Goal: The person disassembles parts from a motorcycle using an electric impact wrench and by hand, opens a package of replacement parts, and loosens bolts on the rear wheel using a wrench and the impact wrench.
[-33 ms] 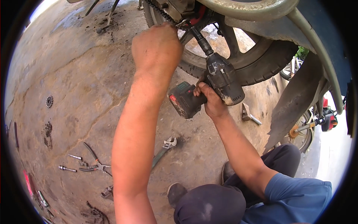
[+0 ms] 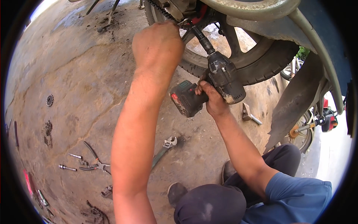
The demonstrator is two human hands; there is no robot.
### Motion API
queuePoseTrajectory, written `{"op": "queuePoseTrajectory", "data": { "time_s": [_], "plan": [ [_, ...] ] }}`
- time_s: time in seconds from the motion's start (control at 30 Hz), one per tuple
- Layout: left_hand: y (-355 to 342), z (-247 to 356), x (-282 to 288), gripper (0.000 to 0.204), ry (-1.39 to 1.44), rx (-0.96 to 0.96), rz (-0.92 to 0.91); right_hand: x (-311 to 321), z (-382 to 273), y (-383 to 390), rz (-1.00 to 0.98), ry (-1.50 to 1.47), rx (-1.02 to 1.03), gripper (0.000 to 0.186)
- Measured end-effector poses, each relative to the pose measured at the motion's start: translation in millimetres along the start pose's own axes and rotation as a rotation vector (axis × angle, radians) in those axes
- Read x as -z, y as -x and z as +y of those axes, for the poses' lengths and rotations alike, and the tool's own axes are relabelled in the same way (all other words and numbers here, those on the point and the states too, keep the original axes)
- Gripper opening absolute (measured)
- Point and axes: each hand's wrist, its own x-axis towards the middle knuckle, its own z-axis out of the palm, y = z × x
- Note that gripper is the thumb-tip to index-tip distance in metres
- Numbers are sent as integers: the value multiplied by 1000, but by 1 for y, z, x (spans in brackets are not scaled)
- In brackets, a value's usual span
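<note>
My right hand (image 2: 213, 98) is wrapped around the grip of a black cordless impact wrench (image 2: 223, 74). A long dark socket (image 2: 203, 40) on its nose reaches up to the hub area of a motorcycle's wheel (image 2: 257, 64). My left hand (image 2: 158, 45) is closed beside that hub, next to the chain (image 2: 159, 9). A shiny curved metal end (image 2: 183, 21) shows just past its knuckles. The fingers are turned away, so most of what they grip is hidden. The wrench's battery (image 2: 183, 100) points toward my left forearm.
On the concrete floor lie an adjustable wrench (image 2: 164, 150), pliers (image 2: 97, 164), loose sockets (image 2: 68, 168), a sprocket (image 2: 49, 100), a chain (image 2: 95, 214) and a hammer (image 2: 249, 113). A thick metal bar (image 2: 253, 6) and a torn dark flap (image 2: 292, 100) hang close on the right.
Hardly anything differs. The hands, impact wrench and wheel sit very slightly further right in the picture; both grips look the same.
</note>
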Motion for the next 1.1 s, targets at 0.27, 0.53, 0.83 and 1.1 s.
{"op": "queuePoseTrajectory", "data": {
  "time_s": [0.27, 0.53, 0.83, 1.1],
  "plan": [
    [1, -2, -3, 24, -17, -26, 45, 4, -3, 0, -24, -60, 44, 11],
    [2, -4, -16, 25, 26, 3, 87, -4, -9, 1, 66, -31, 2, 13],
    [1, -5, -18, 25, 78, 9, 91, -6, -14, 1, 80, -83, -46, 11],
    [2, -1, -13, 20, 75, 27, 31, -4, -20, -1, 75, -5, -27, 9]
  ]
}}
